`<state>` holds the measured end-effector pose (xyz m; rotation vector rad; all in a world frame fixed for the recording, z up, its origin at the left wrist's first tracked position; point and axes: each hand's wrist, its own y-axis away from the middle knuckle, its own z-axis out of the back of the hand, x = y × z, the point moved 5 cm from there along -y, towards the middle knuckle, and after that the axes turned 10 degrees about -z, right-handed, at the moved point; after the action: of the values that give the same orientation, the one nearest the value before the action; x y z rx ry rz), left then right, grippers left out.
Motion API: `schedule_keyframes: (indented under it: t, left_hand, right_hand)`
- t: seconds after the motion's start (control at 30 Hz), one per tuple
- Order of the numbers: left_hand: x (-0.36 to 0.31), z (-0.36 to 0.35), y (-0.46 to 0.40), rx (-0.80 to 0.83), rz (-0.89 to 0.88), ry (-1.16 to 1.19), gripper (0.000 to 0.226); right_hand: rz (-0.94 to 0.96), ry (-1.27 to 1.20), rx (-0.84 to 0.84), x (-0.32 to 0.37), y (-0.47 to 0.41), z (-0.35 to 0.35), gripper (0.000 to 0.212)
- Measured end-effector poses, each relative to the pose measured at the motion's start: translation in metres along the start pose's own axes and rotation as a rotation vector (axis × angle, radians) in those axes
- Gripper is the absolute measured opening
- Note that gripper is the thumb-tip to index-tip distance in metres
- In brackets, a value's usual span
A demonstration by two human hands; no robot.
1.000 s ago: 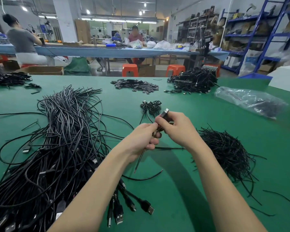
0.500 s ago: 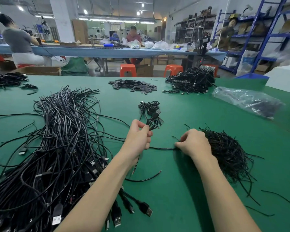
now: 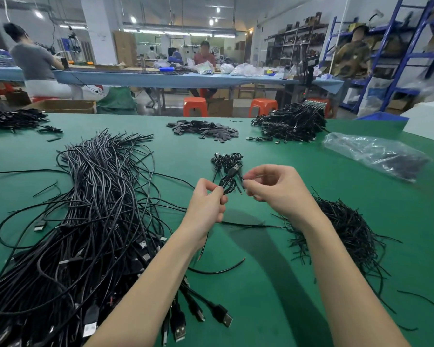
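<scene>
left hand (image 3: 206, 205) pinches coiled cable (image 3: 228, 184) at left edge | right hand (image 3: 280, 190) pinches coil's right edge, fingers curled | coil held above green table (image 3: 261, 284), between cable heap (image 3: 85, 221) and tie pile (image 3: 348, 229)

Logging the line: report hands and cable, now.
Left hand grips coiled USB cable. Right hand pinches black tie at the coil. Coil lifted off table. Nothing in the way.
</scene>
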<state>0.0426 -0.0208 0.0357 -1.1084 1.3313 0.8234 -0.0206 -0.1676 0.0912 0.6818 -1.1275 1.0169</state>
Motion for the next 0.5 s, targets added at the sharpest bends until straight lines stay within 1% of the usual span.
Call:
schedule_keyframes:
  t: [0.03, 0.07, 0.13, 0.2, 0.37, 0.43, 0.5]
  left_hand:
    - [-0.001, -0.001, 0.001, 0.009, -0.010, -0.010, 0.017]
    - [-0.003, -0.002, 0.002, 0.017, -0.019, -0.017, 0.016]
    - [-0.007, -0.004, 0.003, 0.031, -0.039, -0.030, 0.016]
    - [-0.010, -0.004, 0.004, 0.040, -0.048, -0.037, 0.015]
    - [-0.016, -0.006, 0.004, 0.074, -0.046, -0.033, 0.010]
    - [-0.017, -0.007, 0.002, 0.087, -0.056, -0.068, 0.011]
    - [-0.018, -0.006, 0.001, 0.078, -0.085, -0.113, 0.016]
  right_hand:
    - [0.037, -0.014, 0.018, 0.005, 0.002, -0.008, 0.009]
    - [0.076, 0.027, -0.008, 0.007, 0.004, -0.015, 0.010]
    - [0.157, 0.187, -0.105, 0.009, 0.005, -0.025, 0.012]
    - [0.211, 0.267, -0.137, 0.008, 0.007, -0.031, 0.012]
    - [0.246, 0.261, -0.128, 0.007, 0.006, -0.030, 0.019]
    - [0.268, 0.265, -0.117, 0.009, 0.006, -0.030, 0.020]
    - [0.281, 0.263, -0.104, 0.010, 0.007, -0.031, 0.022]
